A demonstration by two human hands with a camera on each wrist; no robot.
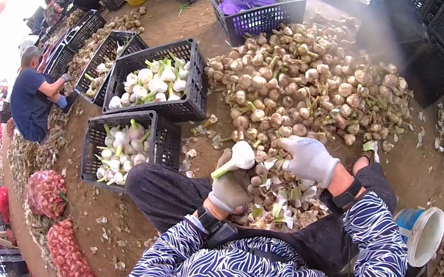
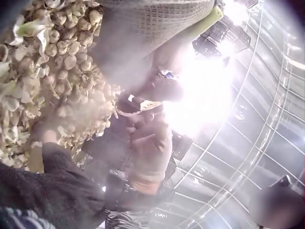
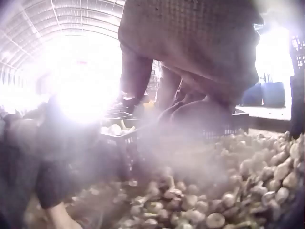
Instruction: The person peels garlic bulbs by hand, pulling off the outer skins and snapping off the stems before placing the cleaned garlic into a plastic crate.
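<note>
My gloved left hand (image 1: 230,190) holds a clean white garlic bulb (image 1: 242,155), its green stem slanting down to the left across the fingers. In the left wrist view part of the green stem (image 2: 206,23) sticks out beside the glove. My gloved right hand (image 1: 313,160) is to the right of that bulb, apart from it, over the near edge of a heap of unpeeled garlic (image 1: 309,82). Its fingers point left, loosely bent, with nothing visible in them. Loose garlic skins (image 1: 281,205) lie between my legs.
Black crates of cleaned garlic (image 1: 164,143) stand at my left, with another crate (image 1: 259,29) holding purple netting beyond the heap. Red net sacks (image 1: 73,258) lie lower left. A white bucket (image 1: 428,237) is at my right. Another person (image 1: 33,96) sits further left.
</note>
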